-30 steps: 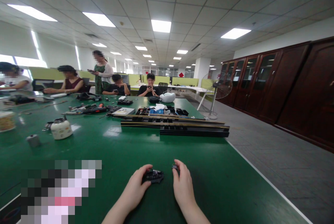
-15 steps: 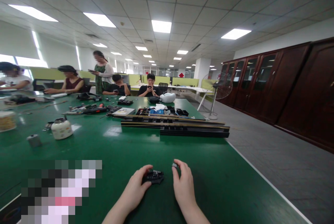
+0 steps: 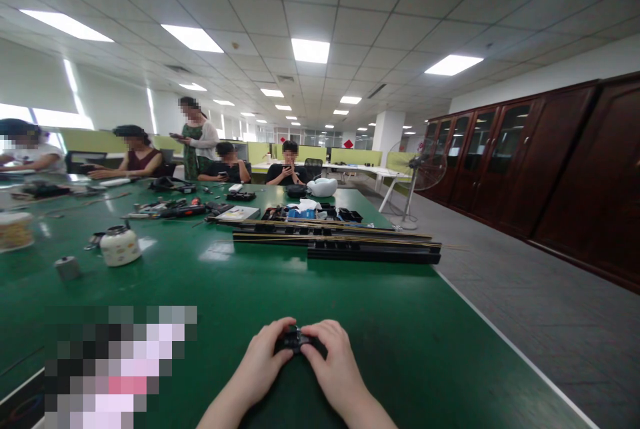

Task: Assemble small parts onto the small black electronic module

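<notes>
A small black part (image 3: 296,341) with some shiny metal on top is held low over the green table (image 3: 240,299), near its front. My left hand (image 3: 266,353) grips its left end between thumb and fingers. My right hand (image 3: 331,356) is closed at the part's right side, thumb and fingertips against it. Whether the small grey piece is still between the right fingertips is hidden.
Black rails (image 3: 375,254) with thin yellowish rods lie across the table ahead. A white jar (image 3: 120,246), a grey cylinder (image 3: 67,268) and tools (image 3: 185,210) are at the left. Several people sit or stand beyond. A fan (image 3: 413,179) stands at the right.
My right hand has moved left, bringing the small grey piece it held to the black part, and now touches that part. My left hand keeps its grip.
</notes>
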Tool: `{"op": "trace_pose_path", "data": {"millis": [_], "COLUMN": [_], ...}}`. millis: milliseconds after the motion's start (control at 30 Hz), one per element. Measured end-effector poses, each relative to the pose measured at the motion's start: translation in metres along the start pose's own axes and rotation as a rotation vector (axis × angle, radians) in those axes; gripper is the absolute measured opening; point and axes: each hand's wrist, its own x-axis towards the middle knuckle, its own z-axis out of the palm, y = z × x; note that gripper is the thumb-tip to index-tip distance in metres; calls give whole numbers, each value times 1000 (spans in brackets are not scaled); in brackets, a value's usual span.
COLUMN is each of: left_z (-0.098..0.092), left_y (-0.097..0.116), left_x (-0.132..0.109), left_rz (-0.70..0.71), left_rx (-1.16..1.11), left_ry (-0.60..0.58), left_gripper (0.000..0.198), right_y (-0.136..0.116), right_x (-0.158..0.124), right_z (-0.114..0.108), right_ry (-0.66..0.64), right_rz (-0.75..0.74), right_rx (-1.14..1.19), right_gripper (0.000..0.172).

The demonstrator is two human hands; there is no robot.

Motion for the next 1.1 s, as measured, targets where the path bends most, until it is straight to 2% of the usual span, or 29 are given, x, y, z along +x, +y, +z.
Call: {"op": "trace_pose_path", "data": {"millis": [200, 400, 933, 1100], "left_z": [-2, -2, -4, -2], "left_y": [5, 6, 13, 8], "left_x": [-1, 0, -2, -1], "left_rz": [-8, -12, -35, -38], "left_rx": [42, 33, 13, 12], "left_ry": [2, -3, -12, -10], "left_gripper": [47, 45, 48, 47], "right_y": [-1, 6, 3, 5], "right_x": [1, -1, -3, -2], "right_z": [-1, 7, 6, 7], "right_ry": [-9, -38, -82, -85], "right_rz": [-20, 26, 39, 59], "right_rx": [-52, -169, -199, -182], "right_gripper": [15, 20, 19, 21]}}
